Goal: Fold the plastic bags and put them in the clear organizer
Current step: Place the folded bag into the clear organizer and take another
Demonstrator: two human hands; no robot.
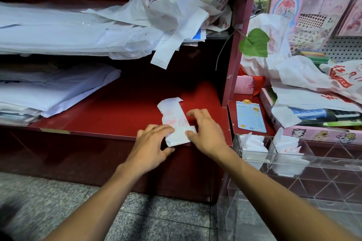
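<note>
A white plastic bag with red print [175, 117], folded into a narrow strip, lies on the red shelf [121, 111] near its front edge. My left hand [152, 145] pinches the strip's near end between thumb and fingers. My right hand [205, 129] grips the strip's right edge with curled fingers. The clear organizer [293, 164] stands to the right, below the shelf's edge, with folded white bags [252, 146] in two of its compartments. A heap of loose white bags [176, 11] lies on the upper shelf.
Stacks of flat white bags [49, 88] fill the shelf's left side. More crumpled bags [305, 80] lie over boxes at the right, under a pegboard of pink stationery [313, 6]. A green leaf [254, 43] hangs by the shelf post. A small blue card [250, 116] lies near the organizer.
</note>
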